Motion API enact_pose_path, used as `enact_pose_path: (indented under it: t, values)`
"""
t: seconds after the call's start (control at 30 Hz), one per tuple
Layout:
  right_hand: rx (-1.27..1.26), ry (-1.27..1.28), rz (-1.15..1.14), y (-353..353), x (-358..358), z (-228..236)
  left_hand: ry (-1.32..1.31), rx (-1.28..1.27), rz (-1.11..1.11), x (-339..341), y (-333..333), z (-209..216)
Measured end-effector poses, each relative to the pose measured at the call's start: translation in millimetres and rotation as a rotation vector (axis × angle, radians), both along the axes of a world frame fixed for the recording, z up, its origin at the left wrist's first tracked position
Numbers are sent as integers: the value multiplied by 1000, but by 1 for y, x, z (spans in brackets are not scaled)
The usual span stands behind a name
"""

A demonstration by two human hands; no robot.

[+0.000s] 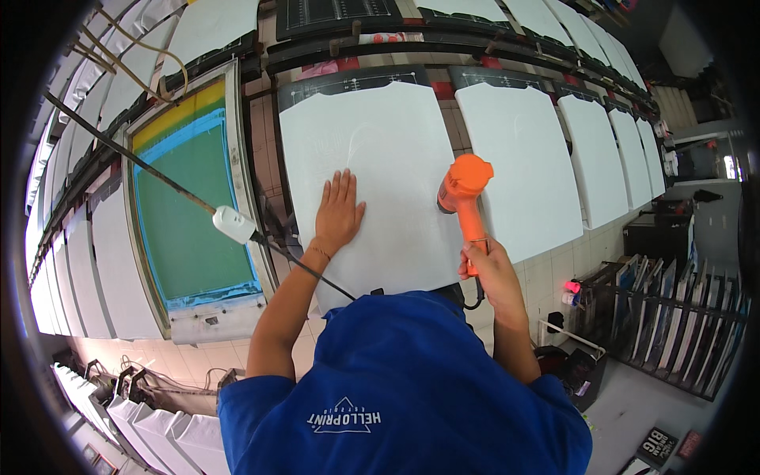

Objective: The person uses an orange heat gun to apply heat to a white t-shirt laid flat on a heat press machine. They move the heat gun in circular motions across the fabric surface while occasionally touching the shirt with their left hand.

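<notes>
A white T-shirt (404, 142) is stretched over a dark board directly in front of me, its neckline at the far end. My left hand (339, 214) lies flat on the cloth near its middle, palm down with the fingers extended. In my right hand (492, 273) is the handle of an orange heat gun (467, 180), held over the shirt's right edge. Its dark nozzle points down and left toward the fabric. A black cord leaves the bottom of the handle.
A green printing screen (190, 206) edged with blue tape sits left of the board. From above hangs a cable with a white plug connector (235, 225), passing over my left forearm. More shirt-covered boards (518, 170) line the right. A rack of frames (669, 317) stands lower right.
</notes>
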State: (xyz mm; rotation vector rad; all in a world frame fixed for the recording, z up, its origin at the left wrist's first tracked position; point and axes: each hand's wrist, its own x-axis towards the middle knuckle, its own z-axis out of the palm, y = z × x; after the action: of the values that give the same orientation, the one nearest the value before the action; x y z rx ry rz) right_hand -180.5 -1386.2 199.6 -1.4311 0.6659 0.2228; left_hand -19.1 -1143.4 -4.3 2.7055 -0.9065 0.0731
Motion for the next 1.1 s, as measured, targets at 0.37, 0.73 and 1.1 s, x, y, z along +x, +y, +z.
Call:
enact_pose_path:
  t: [0.37,0.73,1.1]
  values:
    - [7,-53,57,13,35,-5,174,61,-108,-108,27,13]
    - [291,-120,384,43,61,-29,412,-442,171,-164,89,16]
    - [176,-219,612,51,67,-44,1004,-697,382,-194,48,61]
